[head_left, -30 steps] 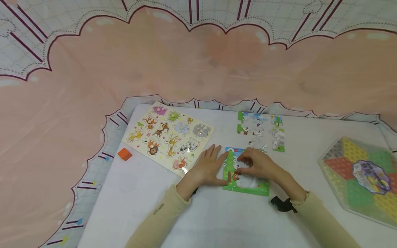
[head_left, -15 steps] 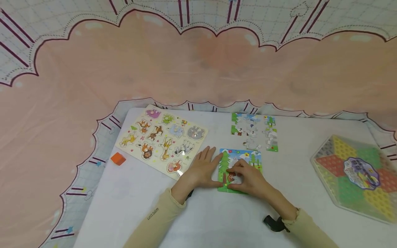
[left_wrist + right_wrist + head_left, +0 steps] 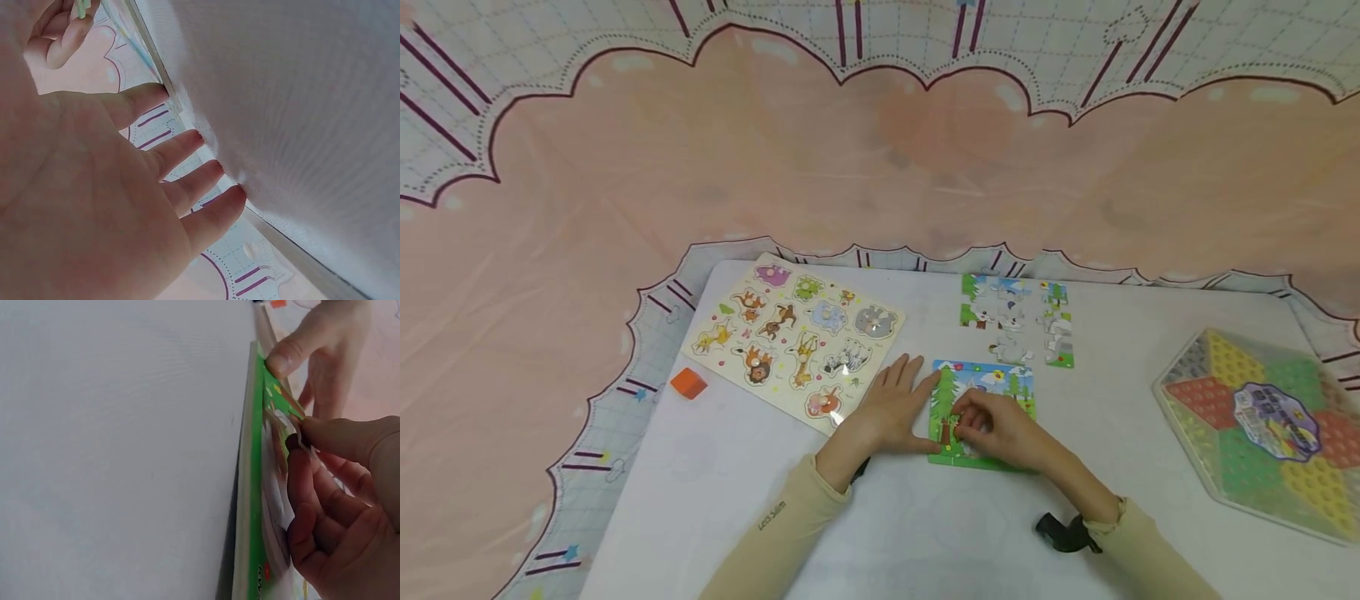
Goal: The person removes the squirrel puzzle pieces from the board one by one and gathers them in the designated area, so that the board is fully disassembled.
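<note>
A green-bordered jigsaw puzzle board [image 3: 1021, 385] lies on the white table, printed with trees and sky. My left hand [image 3: 891, 414] rests flat at its left edge, fingers spread, thumb touching the lower left corner; the right wrist view shows that thumb [image 3: 284, 357] on the green border. Over the board's lower middle, my right hand [image 3: 1003, 429] pinches a small puzzle piece between thumb and curled fingers. The piece [image 3: 82, 7] shows a green bit in the left wrist view, and its thin edge is mostly covered by fingertips in the right wrist view.
Loose jigsaw pieces [image 3: 1011, 348] lie beyond the board. A wooden animal peg puzzle [image 3: 782, 367] is at the left, beside an orange block [image 3: 688, 384]. At the right sits a hexagonal box [image 3: 1195, 450] with coloured triangles. The table's far edge [image 3: 1120, 286] meets a patterned cloth.
My right hand has moved left and down over the board, its fingers closing together toward the lower left area. The left hand stays at the board's left edge. The head view has shifted slightly.
</note>
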### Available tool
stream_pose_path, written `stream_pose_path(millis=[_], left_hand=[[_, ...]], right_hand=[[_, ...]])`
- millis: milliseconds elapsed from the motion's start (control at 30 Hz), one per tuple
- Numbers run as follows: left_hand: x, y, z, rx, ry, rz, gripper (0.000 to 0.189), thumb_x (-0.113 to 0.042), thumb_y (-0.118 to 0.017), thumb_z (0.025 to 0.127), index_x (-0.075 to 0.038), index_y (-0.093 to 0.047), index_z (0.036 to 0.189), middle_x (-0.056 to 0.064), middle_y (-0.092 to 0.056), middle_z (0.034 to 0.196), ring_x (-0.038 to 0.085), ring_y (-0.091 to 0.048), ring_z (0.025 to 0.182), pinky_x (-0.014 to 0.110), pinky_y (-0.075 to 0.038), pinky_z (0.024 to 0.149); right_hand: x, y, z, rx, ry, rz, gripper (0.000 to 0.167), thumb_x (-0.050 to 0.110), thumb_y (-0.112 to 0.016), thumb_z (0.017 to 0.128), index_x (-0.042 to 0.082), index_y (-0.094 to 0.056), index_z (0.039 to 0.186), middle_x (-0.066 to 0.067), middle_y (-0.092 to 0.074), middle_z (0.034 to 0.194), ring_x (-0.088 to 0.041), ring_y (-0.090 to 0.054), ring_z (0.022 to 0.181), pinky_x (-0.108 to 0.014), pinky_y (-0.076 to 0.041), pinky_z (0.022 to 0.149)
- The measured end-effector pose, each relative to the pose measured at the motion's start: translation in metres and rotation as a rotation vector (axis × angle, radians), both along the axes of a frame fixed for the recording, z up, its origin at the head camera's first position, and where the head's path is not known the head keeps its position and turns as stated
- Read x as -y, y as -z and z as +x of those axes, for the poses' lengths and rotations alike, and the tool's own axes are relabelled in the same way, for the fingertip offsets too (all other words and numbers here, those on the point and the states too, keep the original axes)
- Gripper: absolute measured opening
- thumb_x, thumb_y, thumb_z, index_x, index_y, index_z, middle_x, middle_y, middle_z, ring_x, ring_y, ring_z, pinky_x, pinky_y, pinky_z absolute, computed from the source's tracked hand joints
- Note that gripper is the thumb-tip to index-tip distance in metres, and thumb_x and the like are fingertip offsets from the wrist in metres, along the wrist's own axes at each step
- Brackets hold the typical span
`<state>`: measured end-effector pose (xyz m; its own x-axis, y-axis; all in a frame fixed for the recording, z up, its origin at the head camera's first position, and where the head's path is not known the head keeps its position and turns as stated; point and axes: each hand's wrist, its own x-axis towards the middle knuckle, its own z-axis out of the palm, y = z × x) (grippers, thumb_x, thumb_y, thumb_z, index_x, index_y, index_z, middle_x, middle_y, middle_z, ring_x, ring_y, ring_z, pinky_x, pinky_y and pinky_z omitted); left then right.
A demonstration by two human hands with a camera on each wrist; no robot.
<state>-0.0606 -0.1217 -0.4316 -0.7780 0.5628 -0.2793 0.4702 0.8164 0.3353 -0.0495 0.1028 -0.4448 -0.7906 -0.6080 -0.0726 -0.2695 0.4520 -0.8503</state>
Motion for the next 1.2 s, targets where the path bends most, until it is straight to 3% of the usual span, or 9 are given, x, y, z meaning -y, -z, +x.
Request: stream_pose_path(millis=[200, 367, 600, 833, 933, 1200], left_hand=[[0.000, 0.000, -0.001, -0.007, 0.001, -0.006, 0.104, -0.062, -0.075, 0.076, -0.013, -0.029, 0.156, 0.020, -0.018, 0.160, 0.039, -0.012, 0.148, 0.052, -0.019, 0.117], [0.001, 0.000, -0.001, -0.018, 0.001, -0.019, 0.105, -0.063, -0.074, 0.076, -0.014, -0.029, 0.156, 0.019, -0.018, 0.160, 0.039, -0.012, 0.148, 0.052, -0.020, 0.117], [0.002, -0.001, -0.001, -0.025, 0.004, -0.010, 0.105, -0.062, -0.075, 0.075, -0.012, -0.030, 0.155, 0.021, -0.018, 0.160, 0.040, -0.012, 0.148, 0.052, -0.021, 0.116], [0.002, 0.000, -0.001, 0.001, -0.002, -0.006, 0.104, -0.062, -0.075, 0.076, -0.013, -0.028, 0.156, 0.020, -0.016, 0.160, 0.039, -0.010, 0.148, 0.052, -0.019, 0.117], [0.002, -0.002, 0.000, 0.008, -0.002, -0.005, 0.104, -0.062, -0.075, 0.076, -0.013, -0.028, 0.156, 0.020, -0.016, 0.161, 0.039, -0.010, 0.148, 0.052, -0.019, 0.117], [-0.001, -0.002, 0.001, 0.002, 0.001, -0.026, 0.105, -0.063, -0.074, 0.076, -0.014, -0.028, 0.157, 0.019, -0.016, 0.161, 0.038, -0.010, 0.149, 0.051, -0.018, 0.118]], right_hand=[[-0.004, -0.003, -0.008, 0.067, 0.020, -0.037, 0.013, 0.006, -0.069, 0.091, 0.006, -0.064, 0.103, 0.002, -0.064, 0.081, -0.010, -0.059, 0.070, -0.024, -0.050, 0.061], [-0.011, -0.008, -0.025, 0.042, 0.059, -0.093, 0.015, 0.002, -0.070, 0.090, 0.001, -0.064, 0.103, -0.004, -0.066, 0.081, -0.015, -0.062, 0.067, -0.023, -0.050, 0.059], [-0.026, -0.018, -0.071, -0.019, 0.147, -0.167, 0.016, -0.003, -0.068, 0.090, -0.005, -0.065, 0.105, -0.015, -0.067, 0.085, -0.029, -0.066, 0.068, -0.026, -0.053, 0.059], [-0.031, -0.019, -0.110, -0.058, 0.208, -0.079, 0.019, 0.000, -0.070, 0.089, -0.008, -0.066, 0.106, -0.021, -0.067, 0.089, -0.031, -0.065, 0.069, -0.023, -0.050, 0.059], [-0.030, -0.012, -0.119, -0.050, 0.195, -0.051, 0.018, 0.001, -0.070, 0.090, -0.008, -0.067, 0.105, -0.019, -0.067, 0.087, -0.029, -0.064, 0.069, -0.023, -0.050, 0.061], [-0.027, -0.007, -0.122, -0.030, 0.207, -0.003, 0.018, 0.000, -0.069, 0.090, -0.010, -0.067, 0.104, -0.021, -0.067, 0.086, -0.029, -0.063, 0.072, -0.023, -0.050, 0.063]])
